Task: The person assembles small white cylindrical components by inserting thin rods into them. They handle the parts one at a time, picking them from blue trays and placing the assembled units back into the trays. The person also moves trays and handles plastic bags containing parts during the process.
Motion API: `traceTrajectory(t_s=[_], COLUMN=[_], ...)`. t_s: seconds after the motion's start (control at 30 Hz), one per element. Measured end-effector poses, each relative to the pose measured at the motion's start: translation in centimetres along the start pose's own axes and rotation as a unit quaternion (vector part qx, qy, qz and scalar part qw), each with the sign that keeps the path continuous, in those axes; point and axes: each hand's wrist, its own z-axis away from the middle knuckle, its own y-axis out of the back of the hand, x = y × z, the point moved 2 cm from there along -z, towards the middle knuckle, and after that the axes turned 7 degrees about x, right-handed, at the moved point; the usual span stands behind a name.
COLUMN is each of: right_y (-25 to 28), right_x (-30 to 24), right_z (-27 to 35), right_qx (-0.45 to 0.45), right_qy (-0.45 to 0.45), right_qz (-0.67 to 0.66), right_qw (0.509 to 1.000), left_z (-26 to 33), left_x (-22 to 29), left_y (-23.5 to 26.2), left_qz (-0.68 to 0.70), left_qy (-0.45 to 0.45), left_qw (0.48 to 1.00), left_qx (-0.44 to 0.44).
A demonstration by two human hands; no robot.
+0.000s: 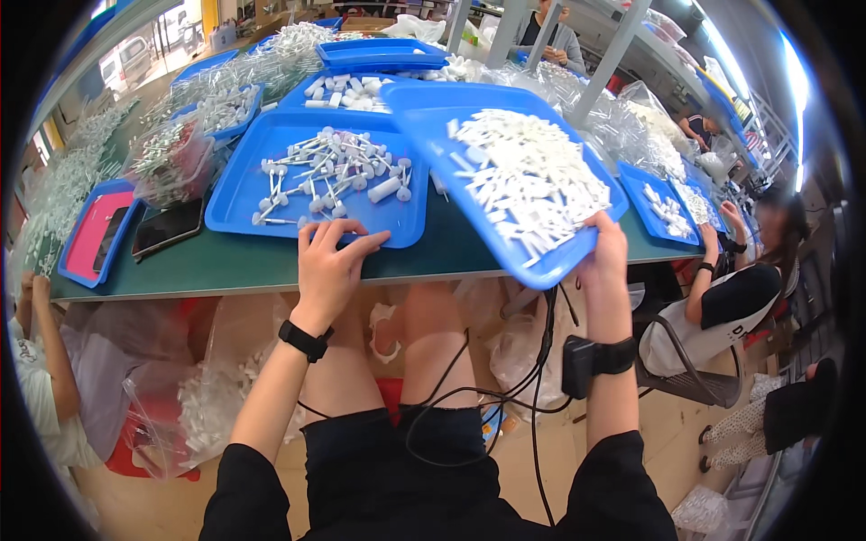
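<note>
Your right hand [604, 248] grips the tilted blue plastic tray [550, 270] of small white cylinders [532, 176]; likely stiff, spill-prone, so support opposite rims. Your left fingers [337, 233] spread loosely.

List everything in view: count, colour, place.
Table: 1, green, across front
Tilted tray: 1, blue, raised, centre-right
Small pieces: many, white, in tilted tray
Flat tray: 1, blue, left of tilted tray
Stemmed pieces: many, pale, in flat tray
Phone-like devices: 2, dark, table's left
Pink-lined tray: 1, blue, table's left
Other trays: several, blue, back and right
Plastic parts: heaps, clear, left and back
Tub: at least one, clear, table's left
Bags: several, clear, below table
Cables: several, black, below table
Other people: several, mixed clothing, nearby
Wristbands: 2, black, both wrists
Left hand: 1, bare, at flat tray
Right hand: 1, bare, gripping tilted tray
</note>
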Motion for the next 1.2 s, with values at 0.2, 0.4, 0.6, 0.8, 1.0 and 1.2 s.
traceTrajectory(t_s=[0.2, 0.4, 0.6, 0.8, 1.0, 1.2], right_y=[1.8, -1.1, -4.8, -7.0, -3.3, -1.1], right_x=[-5.0, -3.9, -2.4, -1.8, -2.1, -2.1], right_z=[-7.3, -10.3, -13.3, -15.2, -14.4, -14.7], right_qx=[0.039, 0.1, 0.148, 0.182, 0.139, 0.189], right_qy=[0.019, -0.001, -0.004, 0.02, 0.066, 0.004], right_qz=[0.052, 0.042, 0.007, -0.024, 0.03, -0.01], right_qw=[0.998, 0.994, 0.989, 0.983, 0.988, 0.982], left_z=[-0.4, -0.2, -0.6, -0.9, -1.0, -1.1], left_x=[0.1, -0.3, -0.3, -0.3, -0.4, -0.2], left_y=[0.0, -0.2, 0.3, 0.0, 0.1, 0.1], left_qz=[0.036, 0.026, 0.026, 0.023, 0.01, 0.006], left_qy=[-0.012, -0.026, -0.019, -0.016, -0.015, -0.021], left_qw=[0.999, 0.999, 0.999, 1.0, 1.0, 1.0], left_qx=[0.014, 0.027, 0.017, 0.013, 0.002, -0.004])
